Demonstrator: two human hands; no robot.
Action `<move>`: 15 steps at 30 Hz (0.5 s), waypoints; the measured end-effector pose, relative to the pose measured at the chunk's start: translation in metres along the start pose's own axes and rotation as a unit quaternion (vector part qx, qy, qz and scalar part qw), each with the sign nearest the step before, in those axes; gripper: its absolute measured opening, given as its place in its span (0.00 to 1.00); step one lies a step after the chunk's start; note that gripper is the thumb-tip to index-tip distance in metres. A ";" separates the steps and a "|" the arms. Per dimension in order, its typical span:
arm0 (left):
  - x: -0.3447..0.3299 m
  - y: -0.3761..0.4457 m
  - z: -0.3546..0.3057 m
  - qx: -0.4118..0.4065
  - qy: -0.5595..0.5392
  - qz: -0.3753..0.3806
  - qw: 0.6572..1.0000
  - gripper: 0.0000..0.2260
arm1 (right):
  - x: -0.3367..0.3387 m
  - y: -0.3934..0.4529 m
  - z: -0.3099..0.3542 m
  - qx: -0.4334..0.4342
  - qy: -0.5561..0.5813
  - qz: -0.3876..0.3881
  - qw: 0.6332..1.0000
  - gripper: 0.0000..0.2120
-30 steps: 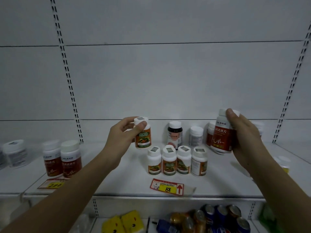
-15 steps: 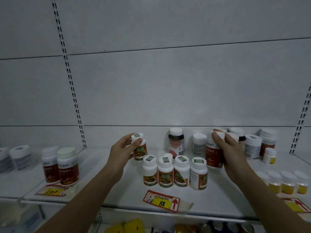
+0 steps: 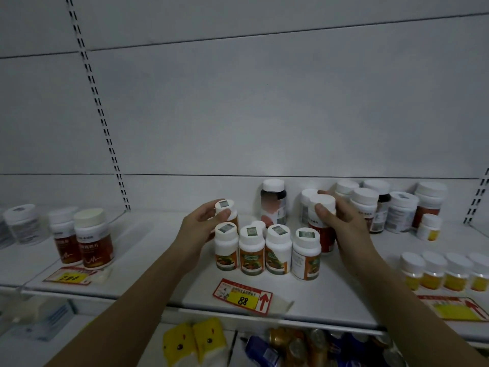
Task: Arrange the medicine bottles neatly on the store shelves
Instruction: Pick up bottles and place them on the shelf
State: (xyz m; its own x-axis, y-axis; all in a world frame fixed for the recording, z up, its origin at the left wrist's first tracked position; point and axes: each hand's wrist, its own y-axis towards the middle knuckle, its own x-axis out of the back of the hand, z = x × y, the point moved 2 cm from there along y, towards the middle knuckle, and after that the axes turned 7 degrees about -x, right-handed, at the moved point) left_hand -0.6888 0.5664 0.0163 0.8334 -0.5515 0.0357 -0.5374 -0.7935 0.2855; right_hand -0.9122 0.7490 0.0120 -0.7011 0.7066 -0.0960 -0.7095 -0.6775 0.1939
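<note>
Both hands are at the shelf (image 3: 148,263), each holding a bottle upright.

Left hand (image 3: 201,226) — fingers and thumb curled round the cap end of a small bottle (image 3: 226,207) with an orange label. It sits directly behind the left end of the front row (image 3: 267,250), four like bottles standing side by side; a fifth cap shows behind the row's middle. The held bottle's base is hidden by the row, so whether it rests on the shelf cannot be told.

Right hand (image 3: 341,221) — wraps the cap of a red bottle (image 3: 321,215), larger, just behind the row's right end and beside the dark bottle (image 3: 274,202). Base also hidden.

Key relation: small bottle's long axis is vertical and in line with the row's leftmost bottle, so its slot is straight down, starting a second rank. Judgement: left hand is nearer that gap; lower, then let go. The red bottle's like — two more (image 3: 82,237) — stand well apart to the left, past the left arm, so the right hand would have to cross over.
</note>
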 end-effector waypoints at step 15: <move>0.004 -0.008 0.025 -0.016 0.033 0.042 0.998 0.13 | 0.000 -0.003 -0.008 -0.014 -0.017 0.032 0.999 0.15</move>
State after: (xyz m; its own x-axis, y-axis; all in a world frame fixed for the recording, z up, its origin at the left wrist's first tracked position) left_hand -0.6841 0.5644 -0.0099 0.7934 -0.5959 0.1237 -0.6014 -0.7363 0.3101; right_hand -0.9108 0.7492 0.0040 -0.7422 0.6682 -0.0514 -0.6656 -0.7262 0.1719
